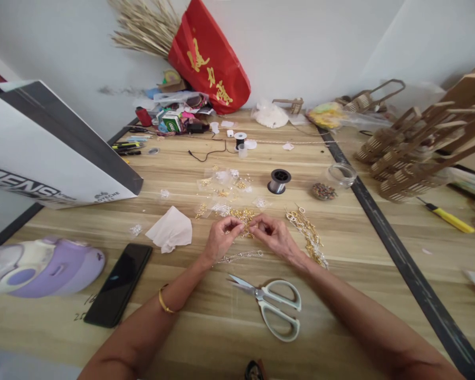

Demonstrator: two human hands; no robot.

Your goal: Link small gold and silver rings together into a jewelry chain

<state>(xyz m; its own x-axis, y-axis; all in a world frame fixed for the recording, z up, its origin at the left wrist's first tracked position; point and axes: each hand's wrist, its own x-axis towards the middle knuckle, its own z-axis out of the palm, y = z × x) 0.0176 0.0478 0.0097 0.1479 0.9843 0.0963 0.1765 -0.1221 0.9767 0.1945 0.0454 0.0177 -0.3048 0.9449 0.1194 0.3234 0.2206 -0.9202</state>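
A heap of gold-coloured jewellery pieces (242,214) lies just beyond the fingertips, toward the far edge of the worktop (198,340), about equally near the left hand (222,236) and right hand (275,236). Both pinches look nearly closed; I can't tell what's held. A silvery chain (242,256) runs crosswise, nearer-edge side.

I am reaching my left forearm (142,327) and right forearm (364,316) in from the near edge of the table (221,338), slanting them toward each other. My left hand (222,235) and right hand (276,236) are curling inward, thumbs and forefingers meeting nearly tip to tip, though their exact contact is showing too small to tell.
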